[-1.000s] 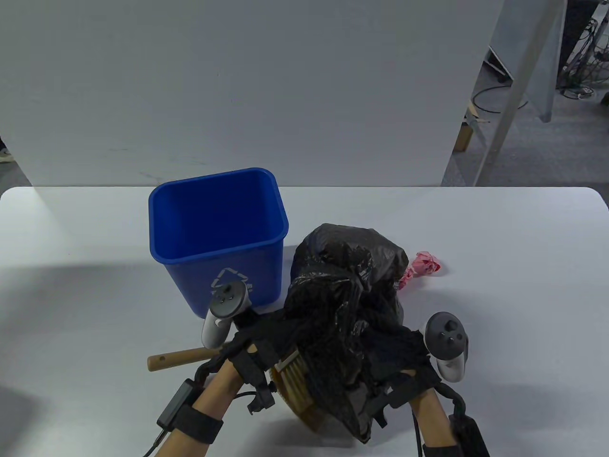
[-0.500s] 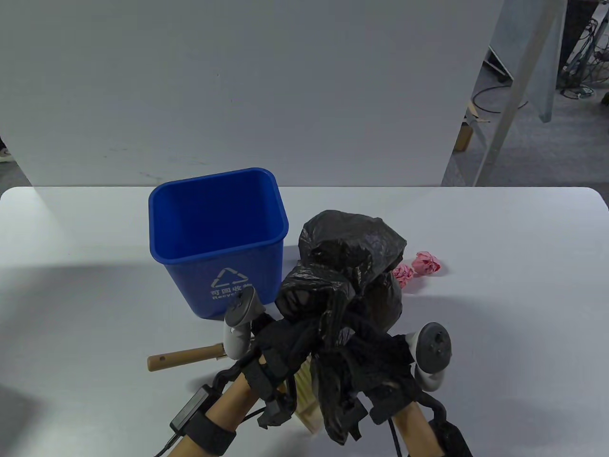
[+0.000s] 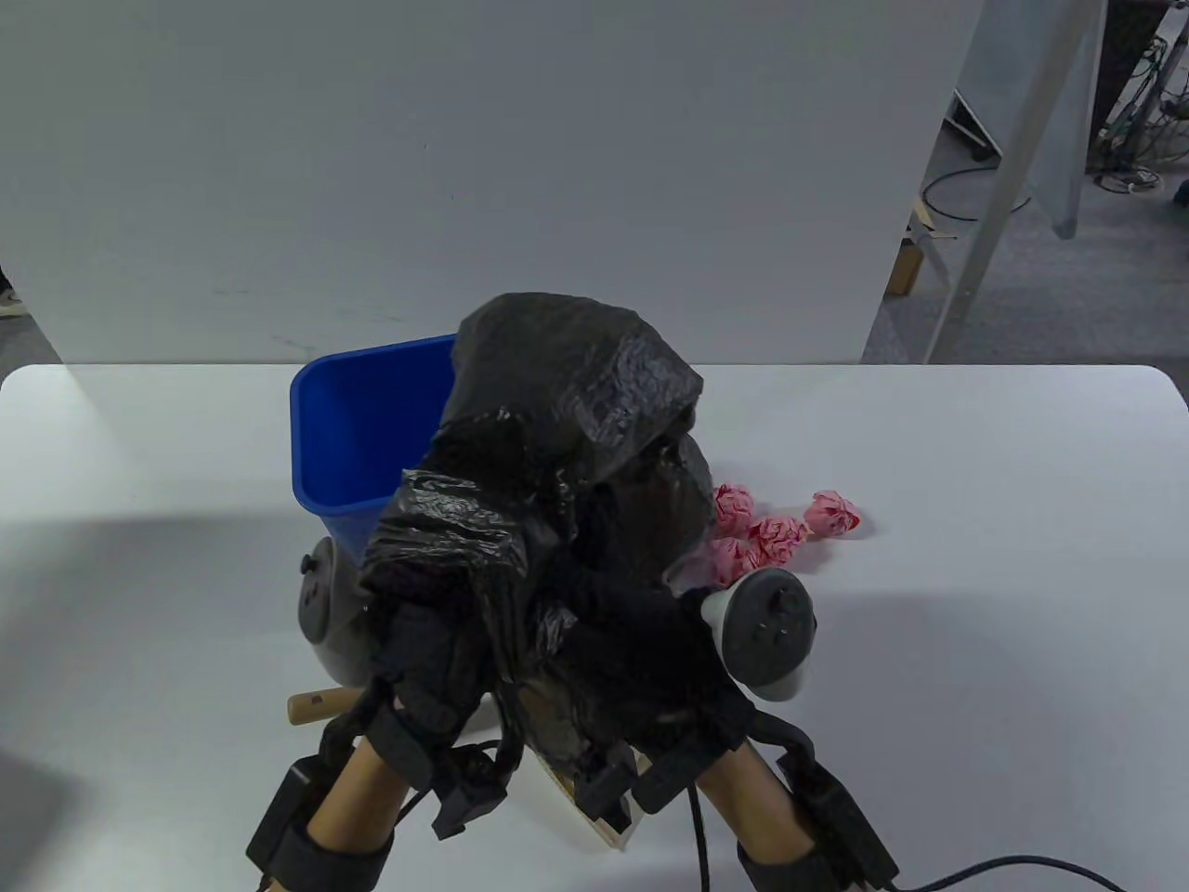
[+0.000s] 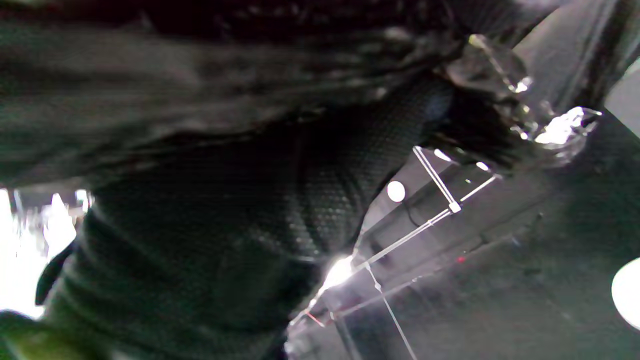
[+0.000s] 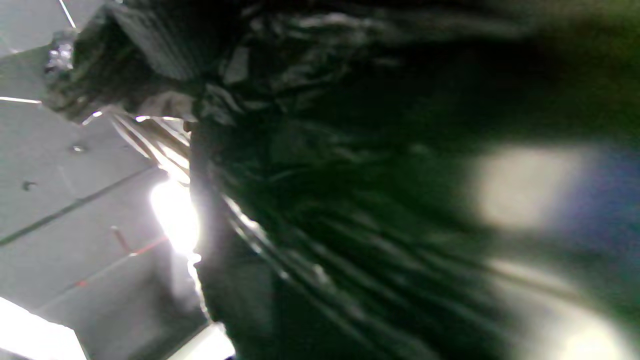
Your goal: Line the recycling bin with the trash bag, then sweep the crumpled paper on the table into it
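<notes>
In the table view a crumpled black trash bag (image 3: 567, 409) is raised above the table, half covering the blue recycling bin (image 3: 358, 437) behind it. My left hand (image 3: 432, 641) grips the bag's lower left folds. My right hand (image 3: 641, 650) grips its lower right part. Several pink crumpled paper balls (image 3: 771, 534) lie on the table right of the bag. A wooden brush handle (image 3: 311, 706) pokes out below my left hand, and the brush head (image 3: 604, 822) shows under my wrists. Both wrist views are blurred, filled with black bag (image 4: 210, 100) (image 5: 350, 165) and glove.
The white table (image 3: 975, 650) stretches right and left of the hands. A white wall panel (image 3: 464, 167) stands just behind the bin. A cable (image 3: 1003, 873) runs along the table's front right edge.
Both hands lifted the bag up and leftward, so it now hangs in front of the bin. More pink paper balls became visible at the right. The left tracker dropped to the bin's side.
</notes>
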A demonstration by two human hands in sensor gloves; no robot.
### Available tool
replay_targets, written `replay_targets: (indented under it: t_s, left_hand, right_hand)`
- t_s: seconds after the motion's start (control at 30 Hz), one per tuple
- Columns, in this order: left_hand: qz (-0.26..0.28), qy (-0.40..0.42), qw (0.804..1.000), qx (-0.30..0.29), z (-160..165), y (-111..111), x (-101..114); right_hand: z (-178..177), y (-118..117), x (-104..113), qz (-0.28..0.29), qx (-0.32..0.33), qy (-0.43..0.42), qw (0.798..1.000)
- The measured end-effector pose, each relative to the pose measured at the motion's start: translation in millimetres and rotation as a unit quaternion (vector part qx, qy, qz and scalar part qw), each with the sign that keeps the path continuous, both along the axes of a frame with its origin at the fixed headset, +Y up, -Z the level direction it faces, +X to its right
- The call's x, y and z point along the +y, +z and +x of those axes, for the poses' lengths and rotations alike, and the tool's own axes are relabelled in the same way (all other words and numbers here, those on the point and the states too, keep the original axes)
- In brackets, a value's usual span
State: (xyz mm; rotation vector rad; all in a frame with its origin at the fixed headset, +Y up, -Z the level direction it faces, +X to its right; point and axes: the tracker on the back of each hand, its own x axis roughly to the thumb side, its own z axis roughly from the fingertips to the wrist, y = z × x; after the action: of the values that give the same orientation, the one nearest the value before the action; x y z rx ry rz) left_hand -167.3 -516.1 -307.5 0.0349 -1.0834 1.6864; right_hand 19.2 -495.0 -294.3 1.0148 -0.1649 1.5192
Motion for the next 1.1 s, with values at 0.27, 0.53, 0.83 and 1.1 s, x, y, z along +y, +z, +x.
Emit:
replay_targets:
  t_s: [0.27, 0.53, 0.83, 1.1]
  left_hand:
    - [0.046, -0.008, 0.996, 0.082, -49.3, 12.2, 57.8]
    - [-0.014, 0.015, 0.993, 0.117, -80.3, -10.0, 58.1]
    - [-0.108, -0.013, 0.989, 0.096, -84.2, -76.2, 42.7]
    - [-0.36, -0.124, 0.911, 0.159, -103.1, -121.1, 11.1]
  right_hand:
    - [-55.8, -23.3, 41.1, 0.047, 0.089, -0.056, 0.993]
    - [-99.2, -63.0, 36.0, -0.022, 0.147, -0.098, 0.984]
    - [-102.6, -126.6, 5.2, -0.143, 0.109, -0.144, 0.973]
    - [-76.7, -161.3, -30.3, -0.339, -0.081, -0.033, 0.937]
